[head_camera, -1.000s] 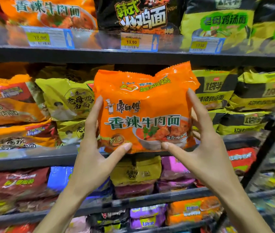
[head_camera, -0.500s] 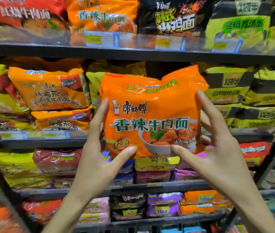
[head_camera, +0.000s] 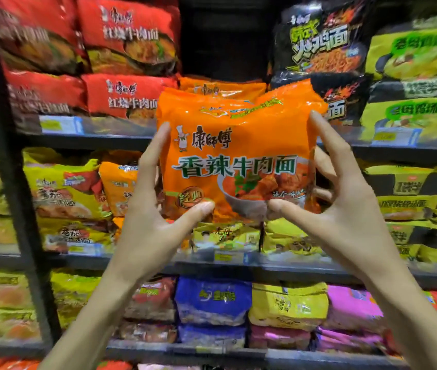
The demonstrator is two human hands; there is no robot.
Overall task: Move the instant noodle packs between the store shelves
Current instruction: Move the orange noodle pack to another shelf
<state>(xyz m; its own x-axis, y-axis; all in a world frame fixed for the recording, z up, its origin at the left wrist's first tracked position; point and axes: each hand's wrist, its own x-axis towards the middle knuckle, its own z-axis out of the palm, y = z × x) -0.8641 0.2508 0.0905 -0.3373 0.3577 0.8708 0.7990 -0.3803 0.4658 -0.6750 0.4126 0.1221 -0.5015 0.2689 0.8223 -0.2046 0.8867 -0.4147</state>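
Before upper shelf (head_camera: pixel 121 137): orange pack (head_camera: pixel 238 156) raised, seemingly.

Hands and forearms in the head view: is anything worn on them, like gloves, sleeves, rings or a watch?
Nothing worn shows. The left hand and right hand are bare, with no gloves, and no rings visible on the fingers. Both forearms are uncovered down to the bottom edge of the frame, with no sleeve, watch or bracelet in view. The visible thumbnails look short and unpainted.
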